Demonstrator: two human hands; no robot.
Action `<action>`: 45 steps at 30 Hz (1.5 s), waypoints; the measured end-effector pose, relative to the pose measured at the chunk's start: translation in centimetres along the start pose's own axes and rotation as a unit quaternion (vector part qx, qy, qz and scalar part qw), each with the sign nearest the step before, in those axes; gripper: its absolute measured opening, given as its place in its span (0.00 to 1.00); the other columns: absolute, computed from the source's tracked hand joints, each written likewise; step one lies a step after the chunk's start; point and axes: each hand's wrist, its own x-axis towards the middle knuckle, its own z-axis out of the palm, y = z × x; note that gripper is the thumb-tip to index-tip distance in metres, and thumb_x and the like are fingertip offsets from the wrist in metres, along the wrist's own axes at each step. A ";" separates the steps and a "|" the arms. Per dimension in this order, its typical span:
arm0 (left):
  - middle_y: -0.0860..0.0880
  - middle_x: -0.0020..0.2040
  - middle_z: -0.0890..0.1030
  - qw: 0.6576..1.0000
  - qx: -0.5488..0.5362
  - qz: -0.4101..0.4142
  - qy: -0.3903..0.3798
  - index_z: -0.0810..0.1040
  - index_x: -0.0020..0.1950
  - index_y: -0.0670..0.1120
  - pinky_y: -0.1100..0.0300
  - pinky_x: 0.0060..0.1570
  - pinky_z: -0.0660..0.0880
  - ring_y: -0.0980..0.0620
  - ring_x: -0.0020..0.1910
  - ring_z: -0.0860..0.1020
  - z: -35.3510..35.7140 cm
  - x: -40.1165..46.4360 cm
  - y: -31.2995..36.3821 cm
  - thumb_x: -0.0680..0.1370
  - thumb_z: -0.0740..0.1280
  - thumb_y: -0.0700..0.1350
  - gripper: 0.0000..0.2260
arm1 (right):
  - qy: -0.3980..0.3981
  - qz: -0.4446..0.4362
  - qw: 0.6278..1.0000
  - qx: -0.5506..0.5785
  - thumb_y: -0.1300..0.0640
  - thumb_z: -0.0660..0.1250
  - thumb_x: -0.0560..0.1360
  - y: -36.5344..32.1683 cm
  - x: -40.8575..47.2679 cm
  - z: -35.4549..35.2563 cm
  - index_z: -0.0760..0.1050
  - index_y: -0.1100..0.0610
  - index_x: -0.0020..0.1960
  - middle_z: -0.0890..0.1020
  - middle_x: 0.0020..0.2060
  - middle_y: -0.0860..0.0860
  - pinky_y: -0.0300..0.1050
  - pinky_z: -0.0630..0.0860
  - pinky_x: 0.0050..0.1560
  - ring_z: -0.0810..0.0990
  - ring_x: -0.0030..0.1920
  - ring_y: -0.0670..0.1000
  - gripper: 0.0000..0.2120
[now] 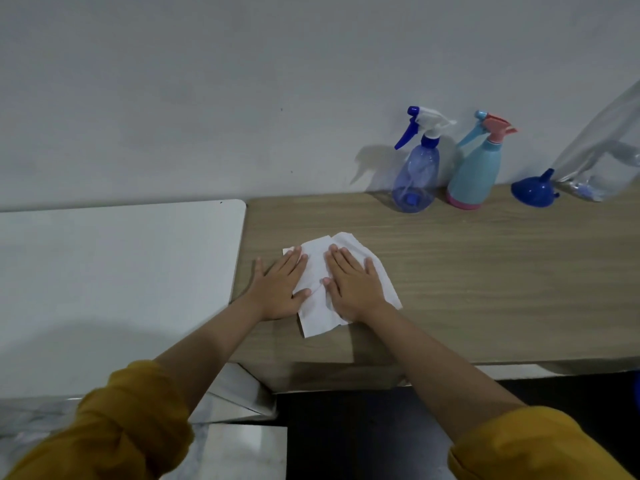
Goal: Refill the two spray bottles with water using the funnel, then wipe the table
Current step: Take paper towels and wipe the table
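Both arms reach forward, bare from the elbows down, with mustard-yellow sleeves pushed up near the elbows. The left hand lies flat, palm down, fingers spread and pointing away from the body, thumb stretched toward the other hand. The right hand lies flat just beside it, palm down, fingers together and angled slightly leftward. The two thumbs nearly meet, a narrow gap between them. Neither hand grips anything; both press downward.
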 end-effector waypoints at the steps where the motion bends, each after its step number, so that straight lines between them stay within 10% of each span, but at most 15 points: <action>1: 0.52 0.78 0.38 1.000 0.004 0.006 0.007 0.39 0.78 0.50 0.32 0.69 0.42 0.55 0.77 0.40 0.1 0.4 0.6 0.67 0.35 0.68 0.42 | 0.001 0.004 1.000 0.001 0.45 0.44 0.82 0.7 -0.3 -0.2 0.41 0.52 0.79 0.43 0.79 0.46 0.57 0.38 0.75 0.41 0.78 0.46 0.28; 45: 0.49 0.78 0.37 0.974 0.077 0.213 0.000 0.39 0.78 0.48 0.37 0.69 0.36 0.52 0.77 0.39 1.0 16.2 41.7 0.81 0.46 0.59 0.30 | 0.077 0.186 0.980 -0.001 0.38 0.32 0.73 37.2 -21.9 -8.9 0.44 0.51 0.79 0.45 0.78 0.44 0.57 0.44 0.75 0.43 0.77 0.42 0.37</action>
